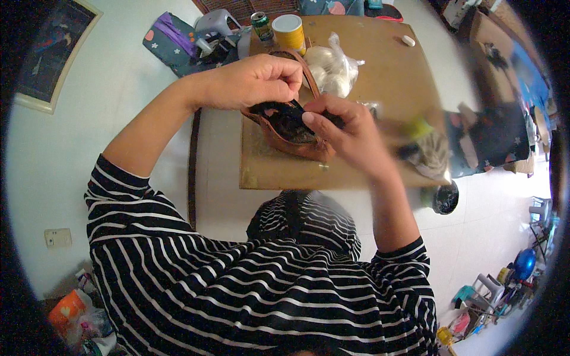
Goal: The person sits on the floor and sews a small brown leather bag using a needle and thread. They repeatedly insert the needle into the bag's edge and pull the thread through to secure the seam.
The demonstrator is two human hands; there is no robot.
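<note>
A brown handbag (294, 149) with a dark lining lies open on the wooden table (378, 80). Its strap (310, 80) loops up behind my hands. My left hand (269, 80) is curled over the bag's far left side, thumb and forefinger pinched at a thin black edge (295, 105) in the mouth. At the right side of the mouth, my right hand (347, 127) pinches the same black edge between thumb and fingers. Whether that edge is a zipper or lining cannot be made out. Most of the bag's inside is dark, and my hands cover its far rim.
Behind the bag stand a yellow tin with a white lid (288, 33), a green can (262, 26) and a clear plastic bag of white round items (331, 71). A white oval object (408, 41) sits far right. A blurred striped bundle (429, 153) lies near the right edge.
</note>
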